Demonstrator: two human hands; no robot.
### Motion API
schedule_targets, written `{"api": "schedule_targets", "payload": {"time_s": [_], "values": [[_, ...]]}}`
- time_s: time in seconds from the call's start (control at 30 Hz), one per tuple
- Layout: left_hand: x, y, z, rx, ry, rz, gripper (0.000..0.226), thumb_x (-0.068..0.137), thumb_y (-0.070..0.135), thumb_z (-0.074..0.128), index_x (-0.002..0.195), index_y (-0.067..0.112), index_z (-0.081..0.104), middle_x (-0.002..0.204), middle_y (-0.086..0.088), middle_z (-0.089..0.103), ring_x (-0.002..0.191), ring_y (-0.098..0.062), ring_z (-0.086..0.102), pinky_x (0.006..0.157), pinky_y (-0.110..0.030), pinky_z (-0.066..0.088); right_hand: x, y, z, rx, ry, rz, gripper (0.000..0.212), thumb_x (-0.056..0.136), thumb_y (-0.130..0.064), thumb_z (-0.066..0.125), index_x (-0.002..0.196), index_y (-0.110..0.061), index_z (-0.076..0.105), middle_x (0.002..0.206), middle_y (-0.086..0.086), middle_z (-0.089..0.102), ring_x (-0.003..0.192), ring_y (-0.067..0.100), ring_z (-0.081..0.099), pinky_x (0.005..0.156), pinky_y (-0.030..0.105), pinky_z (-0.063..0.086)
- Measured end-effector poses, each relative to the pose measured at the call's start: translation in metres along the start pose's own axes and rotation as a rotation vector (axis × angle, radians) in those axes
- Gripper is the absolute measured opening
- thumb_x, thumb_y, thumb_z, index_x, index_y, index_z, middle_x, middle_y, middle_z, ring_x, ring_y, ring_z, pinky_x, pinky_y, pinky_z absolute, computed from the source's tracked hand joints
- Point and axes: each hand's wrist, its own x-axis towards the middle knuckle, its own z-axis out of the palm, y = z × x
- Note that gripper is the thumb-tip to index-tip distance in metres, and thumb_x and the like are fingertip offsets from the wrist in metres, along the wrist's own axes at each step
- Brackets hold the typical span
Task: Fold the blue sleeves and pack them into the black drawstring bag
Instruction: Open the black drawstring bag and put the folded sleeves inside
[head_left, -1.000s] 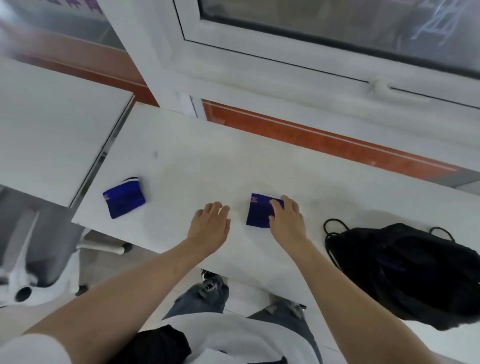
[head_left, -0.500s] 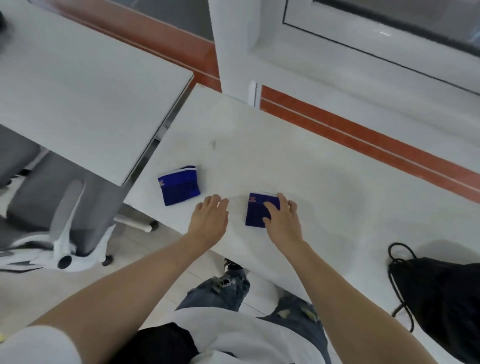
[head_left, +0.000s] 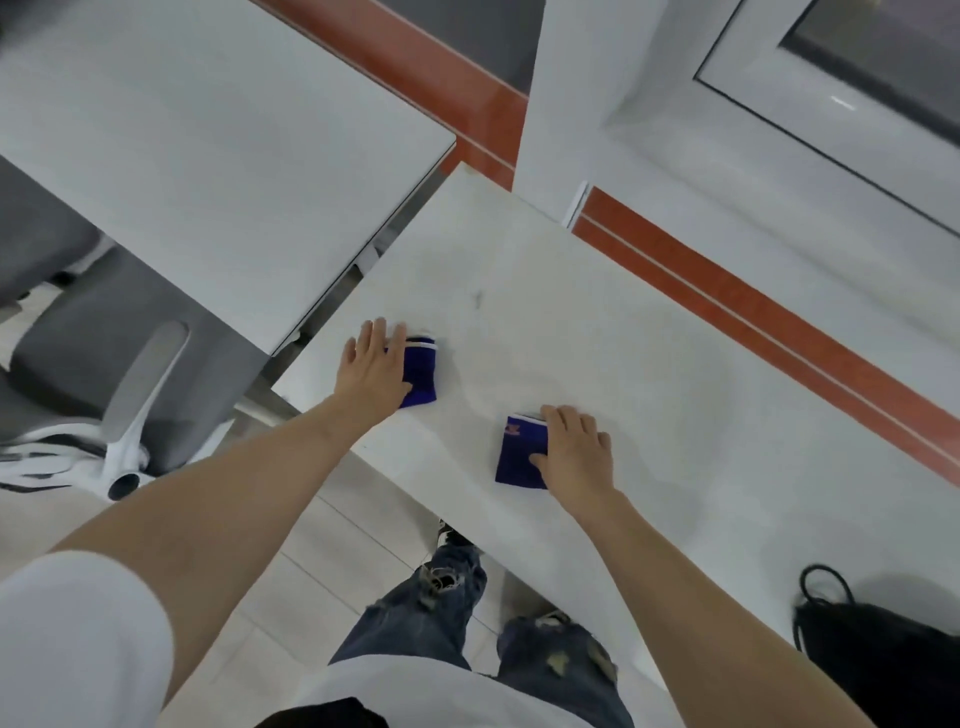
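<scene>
Two folded blue sleeves lie on the white table. My left hand rests flat on the left blue sleeve near the table's left corner, covering its left half. My right hand lies on the right blue sleeve near the front edge, thumb and fingers pressing its right side. The black drawstring bag sits at the table's front right, partly cut off by the frame, its cord loop showing.
A second white desk stands to the left with a narrow gap between the tables. A grey and white office chair is below it. A window frame and an orange wall stripe run behind the table.
My left hand has reached left and landed on the left sleeve. My right hand stays on the right sleeve. The view has swung left, pushing the bag toward the right edge.
</scene>
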Motion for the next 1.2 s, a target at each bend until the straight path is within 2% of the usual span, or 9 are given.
{"api": "schedule_targets", "payload": {"time_s": [0.13, 0.27, 0.33, 0.5, 0.63, 0.77, 0.87, 1.07, 1.2], "values": [[0.008, 0.001, 0.008, 0.061, -0.038, -0.009, 0.1, 0.084, 0.053, 0.071, 0.156, 0.011, 0.017, 0.147, -0.016, 0.041, 0.136, -0.037, 0.04, 0.118, -0.052, 0.026, 0.012, -0.002, -0.004, -0.06, -0.039, 0.025, 0.063, 0.088, -0.043, 0.073, 0.141, -0.02, 0.046, 0.137, 0.003, 0.053, 0.123, 0.028, 0.049, 0.099, 0.042, 0.038], [-0.004, 0.013, 0.02, 0.054, -0.062, -0.024, 0.09, 0.078, 0.063, 0.074, 0.145, 0.017, 0.036, 0.13, -0.013, 0.045, 0.117, -0.032, 0.048, 0.096, -0.042, 0.044, 0.014, -0.004, 0.0, -0.112, -0.075, 0.069, 0.057, 0.09, -0.047, 0.07, 0.135, -0.019, 0.05, 0.13, 0.004, 0.053, 0.12, 0.027, 0.051, 0.103, 0.044, 0.036], [-0.01, 0.02, 0.025, 0.02, -0.071, -0.047, 0.09, 0.078, 0.063, 0.074, 0.146, 0.019, 0.035, 0.128, -0.012, 0.044, 0.114, -0.031, 0.049, 0.09, -0.041, 0.045, 0.014, -0.004, 0.001, -0.096, -0.084, 0.081, 0.052, 0.091, -0.045, 0.069, 0.132, -0.017, 0.052, 0.127, 0.005, 0.052, 0.116, 0.027, 0.053, 0.1, 0.043, 0.038], [-0.025, 0.034, 0.034, 0.039, -0.025, -0.079, 0.08, 0.081, 0.066, 0.07, 0.135, 0.014, 0.042, 0.122, -0.011, 0.052, 0.11, -0.029, 0.052, 0.089, -0.037, 0.043, 0.011, -0.003, 0.005, 0.01, -0.069, 0.087, 0.049, 0.093, -0.04, 0.071, 0.131, -0.016, 0.051, 0.127, 0.005, 0.055, 0.114, 0.027, 0.056, 0.093, 0.04, 0.042], [-0.037, 0.046, 0.031, -0.037, 0.047, -0.057, 0.059, 0.091, 0.051, 0.067, 0.129, 0.012, 0.046, 0.113, -0.008, 0.063, 0.106, -0.029, 0.055, 0.086, -0.037, 0.042, 0.0, 0.002, 0.004, 0.179, -0.008, 0.088, 0.039, 0.098, -0.037, 0.064, 0.132, -0.021, 0.053, 0.122, -0.003, 0.065, 0.115, 0.024, 0.055, 0.095, 0.042, 0.04], [-0.055, 0.076, 0.019, -0.329, 0.137, 0.05, 0.039, 0.104, 0.033, 0.054, 0.133, 0.007, 0.046, 0.115, -0.014, 0.055, 0.1, -0.034, 0.059, 0.08, -0.042, 0.047, -0.028, 0.018, -0.004, 0.56, 0.07, 0.103, 0.026, 0.105, -0.033, 0.053, 0.127, -0.021, 0.057, 0.115, -0.003, 0.064, 0.108, 0.024, 0.06, 0.091, 0.044, 0.046], [-0.072, 0.112, 0.006, -0.441, 0.181, 0.158, 0.033, 0.107, 0.028, 0.047, 0.131, 0.005, 0.047, 0.113, -0.014, 0.052, 0.096, -0.032, 0.055, 0.075, -0.041, 0.047, -0.06, 0.037, -0.021, 0.783, 0.185, 0.201, 0.026, 0.107, -0.027, 0.05, 0.131, -0.018, 0.055, 0.121, 0.0, 0.062, 0.107, 0.021, 0.06, 0.089, 0.04, 0.051], [-0.108, 0.209, -0.022, -0.568, 0.231, 0.416, 0.019, 0.104, 0.021, 0.046, 0.12, 0.009, 0.048, 0.103, -0.004, 0.047, 0.086, -0.025, 0.047, 0.073, -0.037, 0.044, -0.138, 0.101, -0.063, 0.954, 0.399, 0.329, 0.02, 0.106, -0.026, 0.051, 0.123, -0.02, 0.058, 0.111, -0.006, 0.064, 0.094, 0.007, 0.061, 0.074, 0.025, 0.046], [-0.141, 0.285, -0.027, -0.574, 0.207, 0.624, 0.023, 0.1, 0.013, 0.043, 0.122, 0.008, 0.045, 0.103, -0.006, 0.047, 0.085, -0.026, 0.045, 0.075, -0.043, 0.047, -0.197, 0.15, -0.08, 0.976, 0.542, 0.418, 0.02, 0.105, -0.027, 0.051, 0.122, -0.022, 0.061, 0.108, -0.006, 0.065, 0.092, 0.011, 0.061, 0.073, 0.03, 0.049]]}}
